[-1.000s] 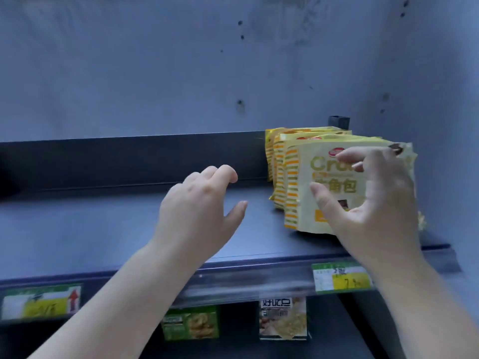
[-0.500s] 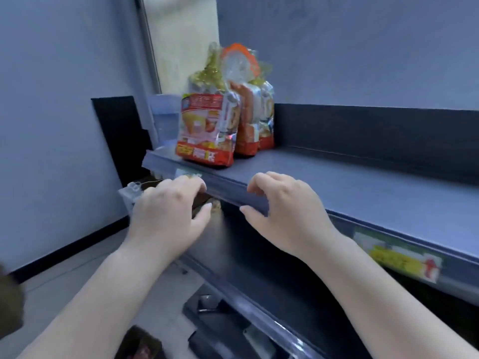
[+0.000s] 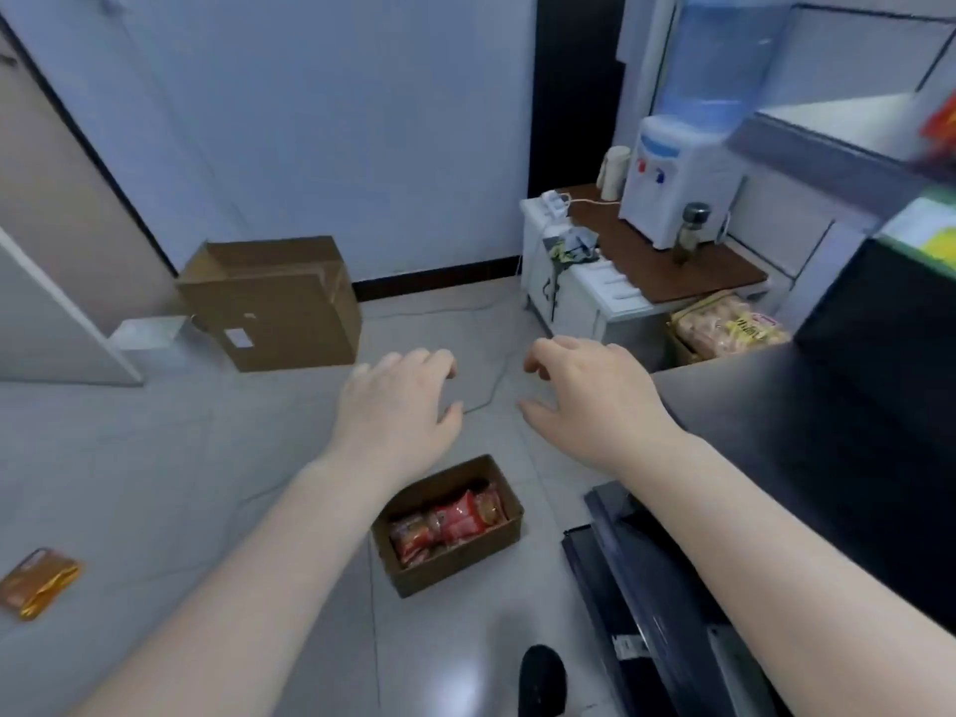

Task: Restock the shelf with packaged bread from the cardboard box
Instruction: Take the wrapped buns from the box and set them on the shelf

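A small open cardboard box (image 3: 455,561) stands on the tiled floor below my hands, with red bread packets (image 3: 450,522) lying inside. My left hand (image 3: 398,406) hovers above it, fingers loosely curled, holding nothing. To its right, at the same height, my right hand (image 3: 589,395) is also relaxed and holds nothing. The dark shelf (image 3: 807,437) fills the right edge of the view.
A bigger closed cardboard box (image 3: 274,302) stands by the far wall. A low white cabinet (image 3: 584,287) carries a water dispenser (image 3: 677,188). Another box of yellow bread packets (image 3: 724,328) sits beside the shelf. An orange packet (image 3: 39,587) lies on the floor at left. A cable (image 3: 491,385) crosses the tiles.
The view has swung from the shelf down and left to the floor. My right hand let go of the yellow packets on the shelf; both hands now hang over the floor box.
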A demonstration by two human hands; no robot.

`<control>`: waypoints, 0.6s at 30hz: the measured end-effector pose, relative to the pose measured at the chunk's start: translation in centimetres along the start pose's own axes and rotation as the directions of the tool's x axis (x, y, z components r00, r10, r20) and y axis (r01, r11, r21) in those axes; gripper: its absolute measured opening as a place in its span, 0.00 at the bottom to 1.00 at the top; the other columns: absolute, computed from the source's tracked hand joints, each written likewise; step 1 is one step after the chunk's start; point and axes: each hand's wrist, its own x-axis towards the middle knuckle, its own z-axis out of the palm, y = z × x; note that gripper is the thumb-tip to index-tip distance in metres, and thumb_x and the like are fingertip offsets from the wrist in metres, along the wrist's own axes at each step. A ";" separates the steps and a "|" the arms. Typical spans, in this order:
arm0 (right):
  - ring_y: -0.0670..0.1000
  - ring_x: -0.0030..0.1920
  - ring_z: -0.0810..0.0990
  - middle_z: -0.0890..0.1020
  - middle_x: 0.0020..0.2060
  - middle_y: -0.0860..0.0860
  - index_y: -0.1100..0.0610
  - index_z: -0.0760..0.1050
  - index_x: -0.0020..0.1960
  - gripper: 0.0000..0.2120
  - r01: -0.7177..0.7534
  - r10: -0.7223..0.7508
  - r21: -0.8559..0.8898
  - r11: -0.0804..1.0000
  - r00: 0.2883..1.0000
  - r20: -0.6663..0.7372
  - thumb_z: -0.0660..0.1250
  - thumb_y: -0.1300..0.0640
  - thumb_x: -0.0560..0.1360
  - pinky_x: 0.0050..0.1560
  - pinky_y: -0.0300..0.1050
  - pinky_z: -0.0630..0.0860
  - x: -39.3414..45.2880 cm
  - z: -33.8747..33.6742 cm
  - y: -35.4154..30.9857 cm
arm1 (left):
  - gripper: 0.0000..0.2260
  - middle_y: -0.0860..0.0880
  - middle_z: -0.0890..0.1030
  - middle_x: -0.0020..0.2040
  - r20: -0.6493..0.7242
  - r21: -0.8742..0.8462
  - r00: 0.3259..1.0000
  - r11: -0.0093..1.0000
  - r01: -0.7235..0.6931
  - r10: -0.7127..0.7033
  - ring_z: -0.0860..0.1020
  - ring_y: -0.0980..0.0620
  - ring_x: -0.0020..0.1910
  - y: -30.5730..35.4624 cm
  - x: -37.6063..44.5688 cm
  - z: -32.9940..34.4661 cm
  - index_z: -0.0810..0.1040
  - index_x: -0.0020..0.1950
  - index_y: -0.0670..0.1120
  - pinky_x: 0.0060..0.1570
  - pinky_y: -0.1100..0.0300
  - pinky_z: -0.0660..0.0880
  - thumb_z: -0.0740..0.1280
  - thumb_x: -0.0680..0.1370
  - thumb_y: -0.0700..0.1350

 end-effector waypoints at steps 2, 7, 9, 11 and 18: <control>0.53 0.55 0.75 0.78 0.55 0.49 0.54 0.71 0.60 0.16 0.031 -0.035 0.046 0.998 0.996 0.082 0.62 0.47 0.76 0.50 0.45 0.65 3.3 4.2 -0.3 | 0.13 0.52 0.76 0.58 0.065 0.005 0.994 0.996 0.090 -0.090 0.73 0.50 0.59 -3.0 0.6 3.2 0.70 0.61 0.51 0.54 0.55 0.68 0.58 0.78 0.52; 0.55 0.55 0.75 0.78 0.54 0.51 0.54 0.71 0.58 0.14 0.089 -0.117 0.093 0.992 0.927 0.357 0.62 0.50 0.75 0.47 0.45 0.63 9.8 14.3 -0.5 | 0.13 0.51 0.77 0.59 0.301 0.032 0.903 0.950 0.311 -0.305 0.73 0.48 0.61 -9.3 2.0 11.3 0.70 0.61 0.50 0.55 0.54 0.68 0.59 0.77 0.51; 0.55 0.53 0.76 0.78 0.52 0.51 0.55 0.72 0.56 0.13 0.087 -0.120 0.095 0.992 0.882 0.455 0.62 0.51 0.74 0.45 0.44 0.62 12.3 18.3 -0.1 | 0.14 0.50 0.76 0.60 0.400 0.053 0.847 0.931 0.360 -0.350 0.74 0.47 0.61 -11.9 2.7 15.0 0.70 0.61 0.49 0.56 0.54 0.69 0.59 0.77 0.50; 0.55 0.52 0.76 0.78 0.52 0.51 0.55 0.72 0.56 0.13 0.046 -0.091 0.096 0.994 0.841 0.534 0.63 0.50 0.74 0.44 0.44 0.63 14.6 22.7 0.4 | 0.14 0.50 0.76 0.59 0.478 0.054 0.793 0.914 0.402 -0.377 0.74 0.47 0.60 -14.6 3.3 19.0 0.70 0.62 0.49 0.56 0.54 0.69 0.58 0.78 0.50; 0.53 0.50 0.77 0.78 0.52 0.50 0.53 0.72 0.56 0.12 -0.185 0.090 0.052 0.981 0.684 0.724 0.63 0.50 0.75 0.46 0.45 0.71 19.8 41.6 2.8 | 0.14 0.49 0.76 0.59 0.648 0.029 0.637 0.850 0.526 -0.417 0.74 0.47 0.58 -23.3 5.2 36.7 0.70 0.62 0.48 0.52 0.54 0.70 0.59 0.77 0.49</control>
